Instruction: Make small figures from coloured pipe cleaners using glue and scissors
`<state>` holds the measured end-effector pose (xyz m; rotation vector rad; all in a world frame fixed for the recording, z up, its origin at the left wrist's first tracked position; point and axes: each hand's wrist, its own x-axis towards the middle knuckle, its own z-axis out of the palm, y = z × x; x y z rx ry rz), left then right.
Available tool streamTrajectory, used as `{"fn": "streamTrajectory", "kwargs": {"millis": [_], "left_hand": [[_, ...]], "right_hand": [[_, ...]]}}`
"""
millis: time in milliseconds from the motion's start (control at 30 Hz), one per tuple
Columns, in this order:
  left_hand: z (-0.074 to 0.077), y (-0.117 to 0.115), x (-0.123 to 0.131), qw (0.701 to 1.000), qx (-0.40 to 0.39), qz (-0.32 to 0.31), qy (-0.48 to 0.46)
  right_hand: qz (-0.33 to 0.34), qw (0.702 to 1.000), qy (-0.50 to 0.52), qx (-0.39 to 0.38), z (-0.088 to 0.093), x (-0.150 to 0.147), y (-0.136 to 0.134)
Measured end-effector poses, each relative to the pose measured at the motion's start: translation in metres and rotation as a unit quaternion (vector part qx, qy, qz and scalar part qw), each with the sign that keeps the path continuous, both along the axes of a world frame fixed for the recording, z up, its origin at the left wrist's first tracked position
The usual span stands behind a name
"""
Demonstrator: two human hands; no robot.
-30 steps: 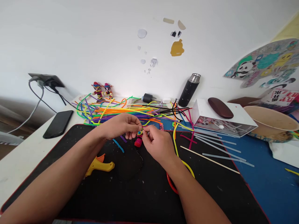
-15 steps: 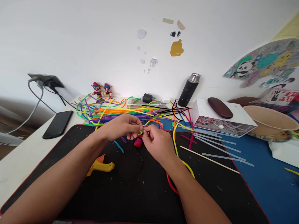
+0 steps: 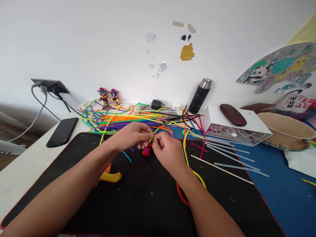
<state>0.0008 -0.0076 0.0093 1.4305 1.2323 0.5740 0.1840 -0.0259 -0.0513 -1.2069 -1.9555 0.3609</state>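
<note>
In the middle of the head view, my left hand (image 3: pixel 133 135) and my right hand (image 3: pixel 170 149) meet fingertip to fingertip, both closed in a pinch. Between them is a small pipe-cleaner figure (image 3: pixel 146 151), with a pink-red lower part and bits of yellow and dark above. My fingers cover most of its top. A blue pipe cleaner (image 3: pixel 127 157) lies on the black mat (image 3: pixel 138 207) below my left hand. Partly behind my left forearm rests a yellow glue gun (image 3: pixel 112 177) with an orange trigger.
Loose pipe cleaners (image 3: pixel 133 119) in many colours are heaped along the wall. Two finished figures (image 3: pixel 103 96) stand behind them. Glue sticks (image 3: pixel 233 153) and a wooden stick (image 3: pixel 222 169) lie right, near a white box (image 3: pixel 256 126). A black flask (image 3: pixel 200 96) leans at the back; a phone (image 3: pixel 62 132) lies left.
The hands stay together at the figure, with only slight finger movement. My left hand has shifted slightly right, and the whole view has drifted a little.
</note>
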Motion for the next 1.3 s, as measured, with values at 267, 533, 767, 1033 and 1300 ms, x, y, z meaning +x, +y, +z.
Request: {"fn": "streamTrajectory", "kwargs": {"millis": [267,533,767,1033,1300], "left_hand": [[0.0033,-0.0012,-0.0002,1.0,0.013,0.008,-0.014],[0.0079,-0.0012,-0.0039,0.999,0.033,0.014,-0.01],[0.0078,-0.0001,-0.0063,0.999,0.038,0.011,0.0],[0.0078,-0.0009,-0.0049,0.999,0.033,0.005,0.007],[0.0086,0.0006,-0.0078,0.999,0.031,0.007,0.007]], "right_hand": [[0.035,0.991,0.109,-0.069,0.0001,0.0009,0.0053],[0.057,0.977,0.178,-0.107,-0.0016,-0.0001,0.0058],[0.049,0.981,0.161,-0.097,-0.0001,0.0009,0.0043],[0.032,0.994,0.09,-0.051,0.0024,0.0018,0.0032],[0.032,0.99,0.12,-0.067,0.0023,0.001,0.0034]]}}
